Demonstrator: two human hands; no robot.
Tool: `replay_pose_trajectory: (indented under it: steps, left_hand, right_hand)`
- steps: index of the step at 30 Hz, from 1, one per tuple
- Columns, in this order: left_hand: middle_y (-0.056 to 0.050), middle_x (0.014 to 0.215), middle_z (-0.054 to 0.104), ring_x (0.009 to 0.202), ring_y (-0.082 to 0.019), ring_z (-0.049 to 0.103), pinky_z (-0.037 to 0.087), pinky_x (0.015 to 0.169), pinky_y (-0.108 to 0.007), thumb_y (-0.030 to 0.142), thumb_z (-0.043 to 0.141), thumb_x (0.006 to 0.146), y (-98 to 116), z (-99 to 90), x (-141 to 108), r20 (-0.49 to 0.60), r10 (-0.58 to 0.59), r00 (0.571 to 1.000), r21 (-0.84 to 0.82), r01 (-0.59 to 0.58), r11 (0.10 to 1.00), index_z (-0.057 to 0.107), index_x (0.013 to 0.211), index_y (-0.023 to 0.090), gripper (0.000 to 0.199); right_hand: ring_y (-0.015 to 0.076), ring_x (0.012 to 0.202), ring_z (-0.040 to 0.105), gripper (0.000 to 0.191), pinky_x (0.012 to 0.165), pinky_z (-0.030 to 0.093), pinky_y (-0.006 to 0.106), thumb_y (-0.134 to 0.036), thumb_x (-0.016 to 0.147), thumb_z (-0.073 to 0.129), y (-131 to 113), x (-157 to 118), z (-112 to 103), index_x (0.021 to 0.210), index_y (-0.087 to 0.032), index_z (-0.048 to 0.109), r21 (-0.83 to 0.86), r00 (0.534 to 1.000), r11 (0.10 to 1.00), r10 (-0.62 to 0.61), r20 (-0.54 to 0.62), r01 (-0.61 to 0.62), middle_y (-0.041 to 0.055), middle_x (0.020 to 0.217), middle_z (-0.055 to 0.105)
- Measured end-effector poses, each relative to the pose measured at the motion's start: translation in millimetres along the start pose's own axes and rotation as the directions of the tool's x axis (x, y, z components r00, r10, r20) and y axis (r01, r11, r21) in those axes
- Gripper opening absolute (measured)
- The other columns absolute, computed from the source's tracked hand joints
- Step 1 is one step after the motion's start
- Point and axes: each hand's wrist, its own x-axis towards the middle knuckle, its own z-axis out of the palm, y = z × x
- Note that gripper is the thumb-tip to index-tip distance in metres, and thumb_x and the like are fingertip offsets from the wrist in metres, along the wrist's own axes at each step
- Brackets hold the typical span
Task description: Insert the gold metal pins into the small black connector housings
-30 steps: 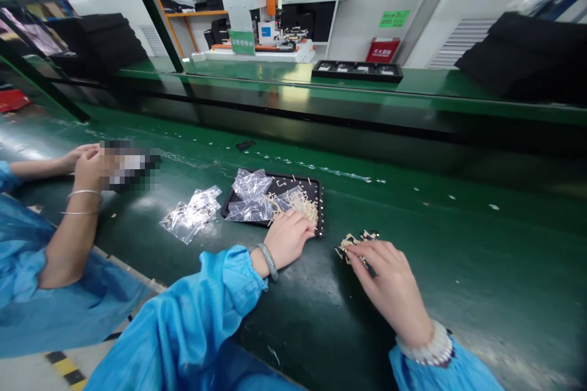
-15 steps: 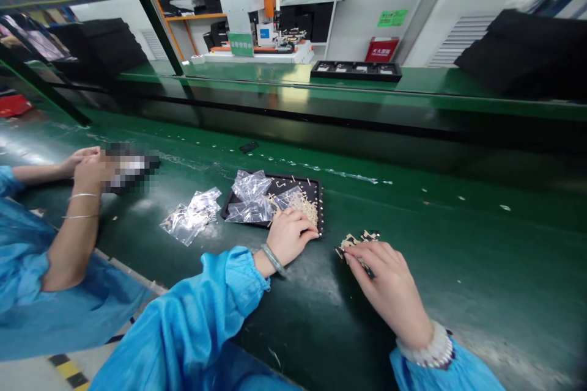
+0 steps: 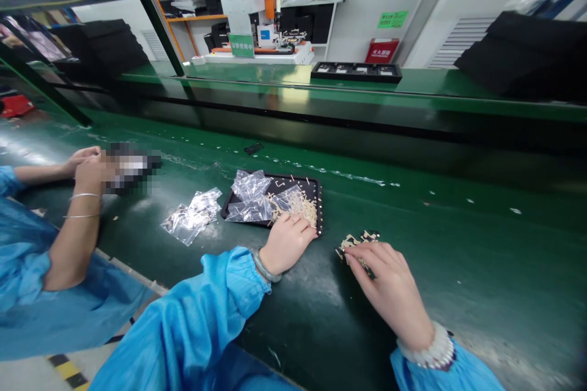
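My left hand (image 3: 288,241) rests at the near right corner of a shallow black tray (image 3: 320,195), fingers bent and pressed together; whatever is between the fingertips is hidden. Inside the tray lie clear plastic bags (image 3: 250,186) and a heap of small beige strip-like parts (image 3: 302,203). A row of tiny bright pieces runs along its right rim. To the right, my right hand (image 3: 387,275) has thumb and fingers closed on a cluster of small beige-and-black parts (image 3: 351,241) at the green tabletop. The palm covers some of that cluster.
More clear bags (image 3: 192,217) lie left of the tray. A co-worker's hands (image 3: 87,162) are farther left, by a blurred dark object. A small black piece (image 3: 254,148) lies behind the tray. On the raised shelf stands a long black tray (image 3: 356,71) with several compartments.
My left hand has shifted slightly, its wrist and bracelet turning a little, while staying at the tray corner. My right hand looks unmoved.
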Motion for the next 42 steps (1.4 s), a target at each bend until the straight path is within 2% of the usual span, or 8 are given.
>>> replay_pose_trajectory:
  steps: [5,14,22,25,28,31,39,42]
  left_hand:
    - [-0.007,0.088,0.061,0.085,-0.019,0.053,0.037,0.079,-0.034,0.015,0.040,0.090,2,-5.8,-3,0.091,0.110,0.990,0.069,-0.116,0.991,0.059,0.096,0.012,0.020]
    - [-0.003,0.092,0.064,0.090,-0.017,0.054,0.040,0.082,-0.032,0.015,0.042,0.086,-8,-10.3,-1,0.097,-0.065,0.993,-0.257,0.088,0.963,0.062,0.096,0.017,0.022]
    - [-0.006,0.098,0.065,0.092,-0.018,0.056,0.042,0.083,-0.034,0.015,0.039,0.088,-6,-14.4,-4,0.016,-0.126,0.992,-0.297,0.125,0.947,0.057,0.105,0.016,0.025]
    - [-0.006,0.099,0.064,0.092,-0.016,0.055,0.041,0.082,-0.033,0.014,0.039,0.088,4,-20.3,-7,-0.073,-0.074,0.995,-0.336,0.045,0.941,0.058,0.104,0.017,0.025]
    - [-0.004,0.096,0.065,0.087,-0.015,0.055,0.040,0.078,-0.031,0.014,0.040,0.087,21,-23.3,-11,-0.064,0.051,0.997,-0.382,-0.072,0.921,0.059,0.103,0.018,0.026]
    - [-0.004,0.094,0.065,0.083,-0.015,0.055,0.039,0.073,-0.031,0.016,0.040,0.087,34,-21.7,-13,-0.005,0.132,0.991,-0.409,-0.122,0.904,0.061,0.101,0.019,0.025]
    - [-0.004,0.094,0.066,0.086,-0.015,0.056,0.041,0.079,-0.030,0.016,0.038,0.089,35,-16.5,-11,0.060,-0.057,0.997,-0.521,0.080,0.850,0.060,0.101,0.018,0.025]
    - [-0.004,0.097,0.064,0.089,-0.015,0.057,0.043,0.082,-0.029,0.019,0.041,0.089,40,-16.4,-11,0.091,-0.162,0.983,-0.615,0.183,0.767,0.059,0.103,0.019,0.023]
  right_hand:
    - [0.0191,0.081,0.054,0.016,0.069,0.037,0.032,-0.027,0.089,0.048,-1,0,-1,0.089,-0.021,0.062,-0.006,1.000,1.000,0.002,-0.002,-0.002,0.0046,0.086,0.065]
    - [0.0205,0.084,0.054,0.020,0.069,0.037,0.033,-0.032,0.089,0.046,13,0,-8,0.088,-0.020,0.062,-0.069,0.999,0.997,0.030,-0.040,-0.033,0.0050,0.087,0.065]
    - [0.0205,0.079,0.055,0.028,0.066,0.038,0.033,-0.035,0.090,0.041,26,-3,-11,0.081,-0.022,0.063,-0.166,0.992,0.986,0.025,0.122,-0.005,0.0048,0.082,0.065]
    - [0.0209,0.082,0.055,0.022,0.067,0.039,0.033,-0.032,0.090,0.043,22,-3,-6,0.090,-0.022,0.062,-0.175,0.980,0.984,0.000,0.197,0.035,0.0051,0.087,0.064]
    - [0.0214,0.086,0.055,0.023,0.067,0.040,0.033,-0.029,0.089,0.044,17,-3,1,0.104,-0.021,0.059,-0.208,0.982,0.976,-0.022,0.187,0.062,0.0074,0.094,0.063]
    - [0.0204,0.080,0.054,0.020,0.065,0.039,0.032,-0.027,0.089,0.043,15,-3,4,0.091,-0.020,0.062,-0.233,0.986,0.971,-0.020,0.163,0.059,0.0069,0.086,0.063]
    - [0.0208,0.080,0.054,0.022,0.072,0.041,0.035,-0.029,0.090,0.042,17,-2,-9,0.081,-0.021,0.061,-0.106,0.989,0.994,0.041,0.139,-0.026,0.0056,0.084,0.063]
    - [0.0203,0.082,0.056,0.019,0.074,0.044,0.035,-0.031,0.089,0.045,14,-1,-12,0.083,-0.022,0.060,0.041,0.990,0.995,0.087,0.110,-0.092,0.0048,0.083,0.063]
